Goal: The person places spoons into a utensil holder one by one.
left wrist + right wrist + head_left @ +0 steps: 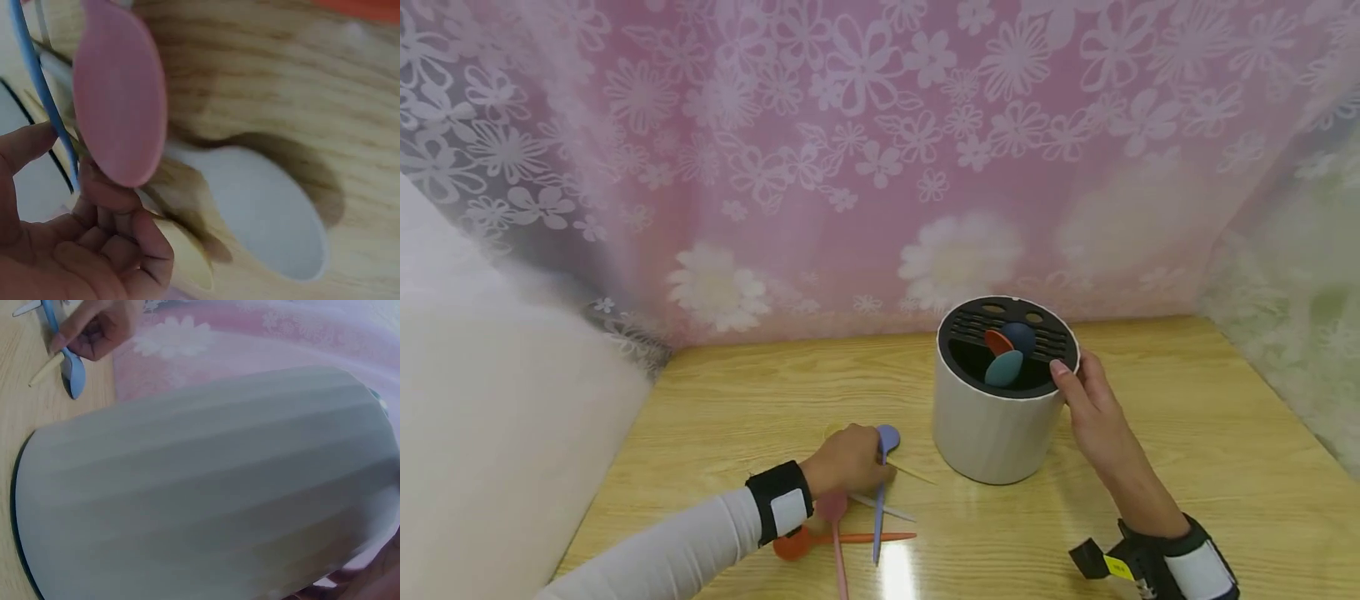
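Observation:
My left hand [850, 458] pinches the handle of a blue spoon [888, 437] between thumb and fingers, low over the table. Around that hand lie a pink spoon [119, 94], a white spoon [269, 212], a yellow spoon [187, 253] and an orange spoon [793, 544], some crossing each other. A white round utensil holder [996, 437] with a black slotted top stands upright to the right. At its right rim, my right hand [1097, 408] grips it, thumb on top and fingers along the outside wall. Most of these fingers are hidden in the right wrist view.
Out of the holder's black opening stick a dark blue utensil head [1019, 338], a red one [997, 342] and a teal one [1004, 367]. The wooden table [737, 392] backs onto a pink flowered curtain [820, 250].

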`<action>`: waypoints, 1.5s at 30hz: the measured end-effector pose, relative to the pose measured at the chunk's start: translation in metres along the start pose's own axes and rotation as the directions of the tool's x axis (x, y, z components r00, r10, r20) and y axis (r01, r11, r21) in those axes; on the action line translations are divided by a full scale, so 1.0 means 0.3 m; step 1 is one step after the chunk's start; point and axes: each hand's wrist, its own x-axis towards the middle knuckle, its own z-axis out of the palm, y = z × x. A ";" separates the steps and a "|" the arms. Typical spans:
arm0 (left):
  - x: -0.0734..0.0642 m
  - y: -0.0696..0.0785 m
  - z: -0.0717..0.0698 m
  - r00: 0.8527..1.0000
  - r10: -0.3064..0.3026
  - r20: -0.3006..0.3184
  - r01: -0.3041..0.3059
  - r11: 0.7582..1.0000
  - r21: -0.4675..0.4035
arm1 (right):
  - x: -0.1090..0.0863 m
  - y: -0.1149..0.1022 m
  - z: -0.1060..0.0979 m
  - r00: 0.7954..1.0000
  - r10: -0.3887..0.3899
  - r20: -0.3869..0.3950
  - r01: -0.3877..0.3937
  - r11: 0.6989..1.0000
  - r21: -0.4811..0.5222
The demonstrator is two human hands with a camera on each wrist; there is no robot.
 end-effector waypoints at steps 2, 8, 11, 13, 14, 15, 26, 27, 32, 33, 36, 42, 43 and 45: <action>0.007 -0.013 0.011 0.999 -0.032 -0.034 0.032 0.999 -0.013 | 0.002 0.002 0.009 1.000 -0.016 -0.007 0.016 1.000 0.024; 0.006 -0.024 0.003 0.998 -0.060 -0.017 0.060 0.997 0.054 | 0.005 0.002 0.027 0.997 -0.079 0.008 0.079 0.997 0.022; -0.005 -0.022 -0.004 0.999 -0.044 0.004 0.044 0.999 0.021 | -0.001 -0.009 0.026 0.999 -0.037 0.004 0.037 0.999 -0.010; -0.013 -0.019 -0.011 0.999 -0.033 0.015 0.033 0.999 -0.024 | -0.008 -0.019 0.024 1.000 0.008 0.000 -0.008 1.000 -0.024; -0.017 -0.017 -0.016 0.999 -0.027 0.020 0.028 0.998 -0.050 | -0.011 -0.023 0.024 1.000 0.029 -0.003 -0.029 0.999 -0.025; -0.020 -0.014 -0.024 0.999 -0.021 0.027 0.023 0.996 -0.081 | -0.015 -0.028 0.023 0.999 0.050 -0.005 -0.050 0.998 -0.027; -0.033 0.037 -0.198 0.990 0.140 -0.028 -0.142 0.946 -0.291 | -0.006 -0.003 0.006 0.996 0.049 -0.072 -0.046 0.998 0.053; -0.033 0.045 -0.219 0.989 0.142 -0.037 -0.146 0.931 -0.333 | -0.002 0.002 0.003 0.997 0.046 -0.068 -0.040 0.996 0.083; -0.039 0.091 -0.340 0.986 0.147 -0.076 -0.165 0.849 -0.502 | 0.001 0.013 -0.001 1.000 0.004 -0.016 -0.002 0.990 0.138; -0.042 0.104 -0.370 0.986 0.148 -0.079 -0.168 0.834 -0.525 | -0.002 0.012 -0.002 1.000 -0.007 -0.008 0.008 0.992 0.125; -0.049 0.156 -0.474 0.981 0.170 -0.096 -0.194 0.798 -0.571 | -0.005 0.008 -0.003 0.998 -0.061 -0.007 0.062 0.992 0.111; -0.046 0.307 -0.679 0.937 0.276 -0.217 -0.350 0.777 -0.523 | -0.012 -0.009 0.010 0.998 -0.064 0.003 0.064 0.996 0.063; -0.045 0.331 -0.705 0.927 0.289 -0.241 -0.374 0.777 -0.506 | -0.014 -0.012 0.014 0.998 -0.056 0.006 0.056 0.997 0.056; -0.040 0.371 -0.748 0.913 0.298 -0.277 -0.401 0.775 -0.488 | -0.016 -0.016 0.022 0.999 -0.048 0.012 0.047 0.997 0.055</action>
